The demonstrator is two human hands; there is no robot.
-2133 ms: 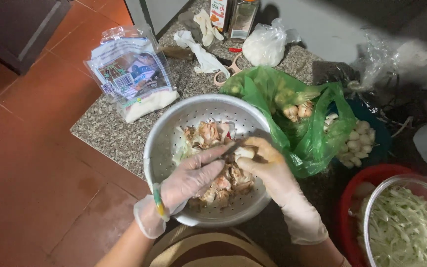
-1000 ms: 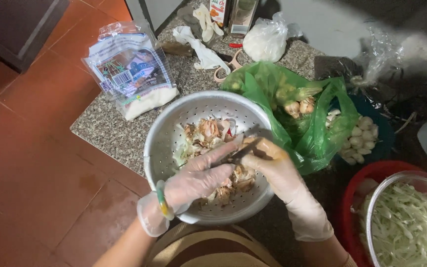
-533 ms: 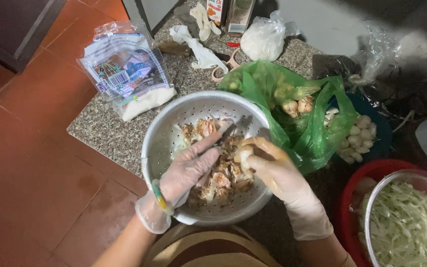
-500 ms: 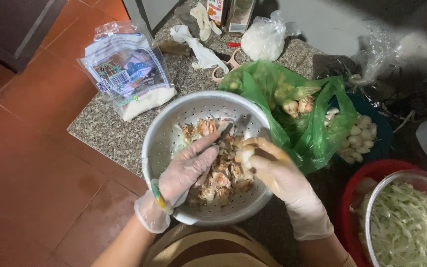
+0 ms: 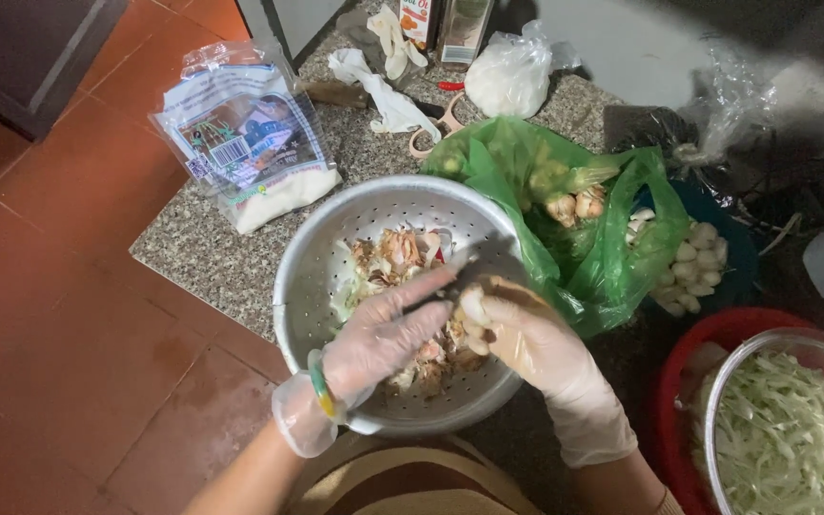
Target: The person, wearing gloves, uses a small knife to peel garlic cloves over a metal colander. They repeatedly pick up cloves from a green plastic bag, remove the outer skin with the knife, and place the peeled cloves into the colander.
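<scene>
Both gloved hands meet over the round perforated metal colander [image 5: 336, 248], which sits at the near edge of the speckled granite counter [image 5: 202, 257] so that whatever falls from the work drops straight into it. The right hand [image 5: 526, 348] is curled around a small pale peeled garlic clove [image 5: 474, 307], pinched between thumb and fingers and raised just above the brownish papery garlic skins [image 5: 393, 256] heaped in the bowl. The left hand [image 5: 388, 334], in a thin clear glove with a green band at the wrist, lies loosely closed against a slim dark knife [image 5: 436, 298] whose tip points toward the clove (whether it grips the handle firmly or only steadies it I cannot tell).

Just to the right, a crumpled green plastic bag [image 5: 612, 257] lies open with unpeeled bulbs showing in its mouth, within easy reach of the right hand. Beyond it a dark blue bowl [image 5: 731, 248] holds a pile of white peeled cloves, near enough for finished ones. A clear bowl of shredded pale cabbage [image 5: 784, 429] rests in a red basin at the lower right, and a printed bag of white grains [image 5: 245, 143] lies on the counter's far left corner.
</scene>
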